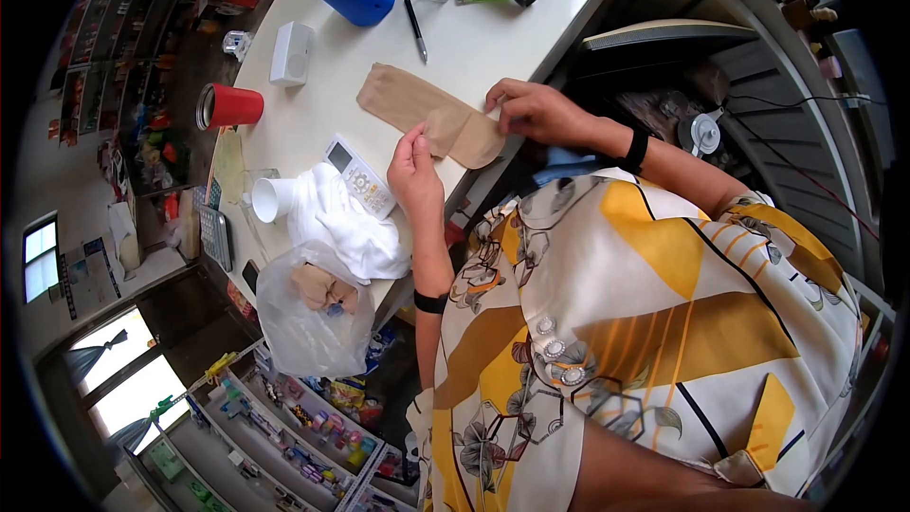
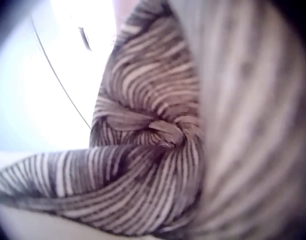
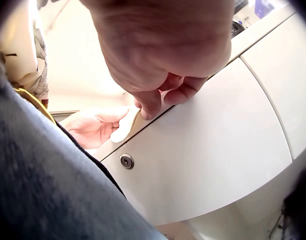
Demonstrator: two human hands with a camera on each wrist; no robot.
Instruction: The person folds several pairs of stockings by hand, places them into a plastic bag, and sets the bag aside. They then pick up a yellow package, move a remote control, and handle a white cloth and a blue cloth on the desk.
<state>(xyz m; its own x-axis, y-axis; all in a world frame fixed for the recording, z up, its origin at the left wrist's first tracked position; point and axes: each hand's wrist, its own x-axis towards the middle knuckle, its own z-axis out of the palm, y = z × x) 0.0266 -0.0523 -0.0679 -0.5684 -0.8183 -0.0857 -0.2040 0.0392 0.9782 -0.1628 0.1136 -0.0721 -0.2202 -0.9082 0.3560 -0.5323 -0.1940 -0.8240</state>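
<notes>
Stocking [image 1: 393, 95]: spread across the table [image 1: 322, 114], one end by the edge.
Left hand [image 1: 415, 175]: stocking pinched.
Right hand [image 1: 545, 114]: fingers curled, hold can't be told.
Fabric [image 1: 479, 139]: could be snagged by uneven tugging.

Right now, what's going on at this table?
A person is handling a length of thin tan fabric that lies flat across the white table. The left hand pinches it partway along, and the right hand has its fingers curled at the end by the table's edge. Bunched white cloth and a clear plastic bag with tan material inside sit nearby. What the fabric is meant to be, I can't tell.
</notes>
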